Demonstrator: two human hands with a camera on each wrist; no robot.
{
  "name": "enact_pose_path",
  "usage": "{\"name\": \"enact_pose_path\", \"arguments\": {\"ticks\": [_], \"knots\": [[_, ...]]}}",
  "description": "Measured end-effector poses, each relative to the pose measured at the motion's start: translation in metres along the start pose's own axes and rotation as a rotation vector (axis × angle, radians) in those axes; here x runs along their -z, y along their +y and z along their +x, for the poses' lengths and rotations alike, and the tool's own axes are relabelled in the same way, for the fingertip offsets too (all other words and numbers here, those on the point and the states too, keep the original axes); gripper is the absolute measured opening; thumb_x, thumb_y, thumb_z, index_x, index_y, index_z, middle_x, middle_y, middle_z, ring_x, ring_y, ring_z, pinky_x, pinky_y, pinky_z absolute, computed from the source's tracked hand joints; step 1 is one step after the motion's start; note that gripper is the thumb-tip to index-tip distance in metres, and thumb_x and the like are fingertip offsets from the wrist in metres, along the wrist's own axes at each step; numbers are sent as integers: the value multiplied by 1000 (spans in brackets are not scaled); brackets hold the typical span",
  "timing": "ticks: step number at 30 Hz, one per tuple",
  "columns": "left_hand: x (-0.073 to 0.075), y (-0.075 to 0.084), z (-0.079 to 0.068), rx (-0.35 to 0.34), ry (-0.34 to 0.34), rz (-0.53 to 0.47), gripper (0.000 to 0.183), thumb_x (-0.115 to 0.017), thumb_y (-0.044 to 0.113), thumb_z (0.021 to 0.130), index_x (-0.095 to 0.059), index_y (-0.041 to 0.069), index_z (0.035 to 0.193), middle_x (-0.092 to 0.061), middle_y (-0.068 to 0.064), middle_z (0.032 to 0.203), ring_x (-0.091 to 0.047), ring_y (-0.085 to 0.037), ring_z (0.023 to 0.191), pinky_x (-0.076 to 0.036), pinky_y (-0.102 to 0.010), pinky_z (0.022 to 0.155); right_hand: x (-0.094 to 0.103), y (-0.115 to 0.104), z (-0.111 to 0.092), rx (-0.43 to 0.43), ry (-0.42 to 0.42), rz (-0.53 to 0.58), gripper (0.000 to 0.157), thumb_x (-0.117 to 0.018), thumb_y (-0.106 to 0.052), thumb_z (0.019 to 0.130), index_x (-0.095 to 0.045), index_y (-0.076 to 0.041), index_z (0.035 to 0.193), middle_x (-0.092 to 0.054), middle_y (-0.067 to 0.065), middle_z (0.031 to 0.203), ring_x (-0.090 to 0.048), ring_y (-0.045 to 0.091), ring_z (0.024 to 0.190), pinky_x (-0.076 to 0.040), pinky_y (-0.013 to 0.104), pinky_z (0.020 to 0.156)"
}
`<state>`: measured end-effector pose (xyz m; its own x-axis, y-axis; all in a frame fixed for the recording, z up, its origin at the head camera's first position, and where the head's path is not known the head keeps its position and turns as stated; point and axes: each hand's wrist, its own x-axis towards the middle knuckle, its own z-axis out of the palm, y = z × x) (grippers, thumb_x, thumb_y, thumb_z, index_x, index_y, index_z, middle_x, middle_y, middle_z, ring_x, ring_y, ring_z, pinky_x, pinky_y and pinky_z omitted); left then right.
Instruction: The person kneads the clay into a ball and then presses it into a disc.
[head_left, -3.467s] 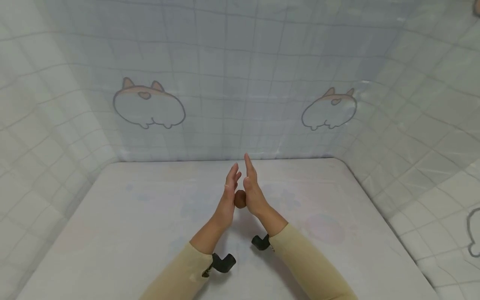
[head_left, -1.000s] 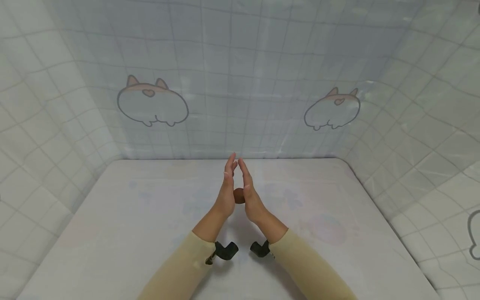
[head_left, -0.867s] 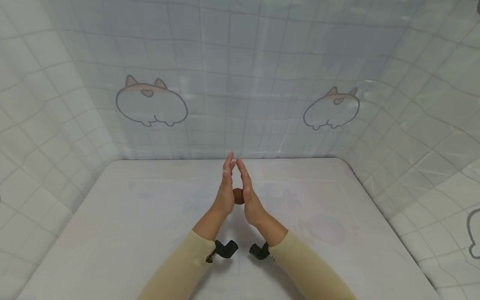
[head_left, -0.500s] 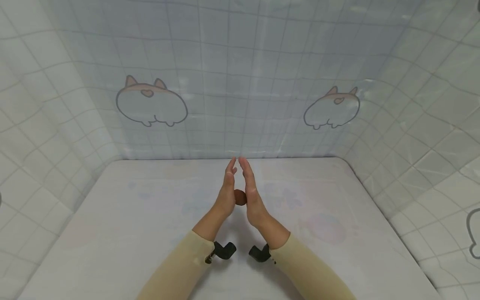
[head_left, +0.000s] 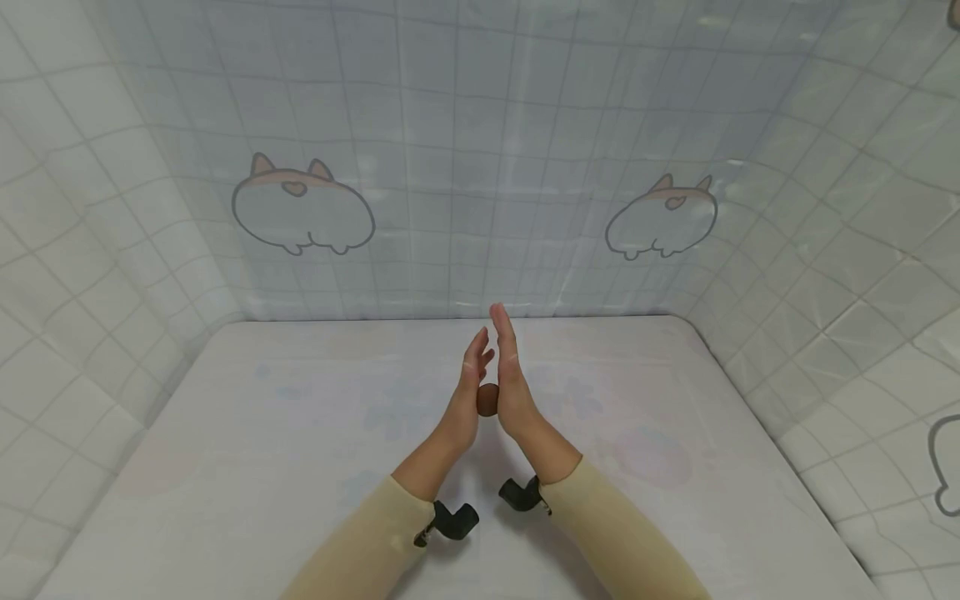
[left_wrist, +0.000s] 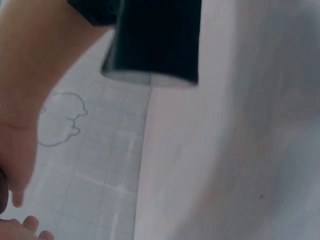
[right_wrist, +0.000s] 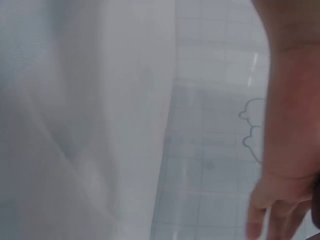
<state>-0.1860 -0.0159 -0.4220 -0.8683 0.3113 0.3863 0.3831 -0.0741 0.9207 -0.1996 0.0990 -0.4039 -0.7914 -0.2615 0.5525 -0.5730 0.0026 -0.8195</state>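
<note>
A small brown ball (head_left: 487, 400) sits between my two palms in the head view, above the table. My left hand (head_left: 463, 402) presses it from the left with fingers extended. From the other side my right hand (head_left: 514, 392) presses it too, its straight fingers reaching farther forward than the left ones. A dark edge of the ball (left_wrist: 3, 192) shows at the left border of the left wrist view. In the right wrist view the ball (right_wrist: 316, 202) is mostly cut off by the frame. The contact faces of both palms are hidden.
The white table (head_left: 247, 467) carries faint pastel prints. A grid-patterned curtain (head_left: 480, 208) with corgi drawings encloses it at the back and sides. Black angled camera mounts (head_left: 456, 522) stick out from both sleeves.
My hands have slid against each other with the ball between them: the right has moved forward and the left back since half a second ago. The ball has shifted slightly right.
</note>
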Motion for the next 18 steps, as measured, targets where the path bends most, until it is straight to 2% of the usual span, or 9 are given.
{"name": "enact_pose_path", "arguments": {"ticks": [7, 14, 18], "knots": [[0, 8, 1, -99, 25, 0, 88, -6, 73, 97, -3, 13, 162, -2, -6, 167, -14, -36, 151, -10, -58, 118, -1, 6, -3, -43, -50, 43, 94, -10, -82, 92, 1, -20, 162, -1, 4, 168, 1, 20, 153, 0, 62, 117], [6, 15, 4, -86, 98, 20, 92, -7, 80, 93, -4, 19, 162, -9, -2, 166, -14, -30, 151, -8, -62, 116, -9, 10, -11, -54, -109, -12, 95, -6, -81, 92, 1, -17, 162, 1, 4, 168, 2, 23, 153, -2, 64, 116], [9, 15, 7, -81, 140, 8, 96, -10, 84, 90, -6, 21, 162, -9, -2, 166, -13, -32, 151, -9, -65, 115, -14, 10, -18, -40, -133, -4, 93, -5, -80, 93, 1, -17, 162, 1, 3, 168, 4, 24, 153, -2, 65, 116]]}}
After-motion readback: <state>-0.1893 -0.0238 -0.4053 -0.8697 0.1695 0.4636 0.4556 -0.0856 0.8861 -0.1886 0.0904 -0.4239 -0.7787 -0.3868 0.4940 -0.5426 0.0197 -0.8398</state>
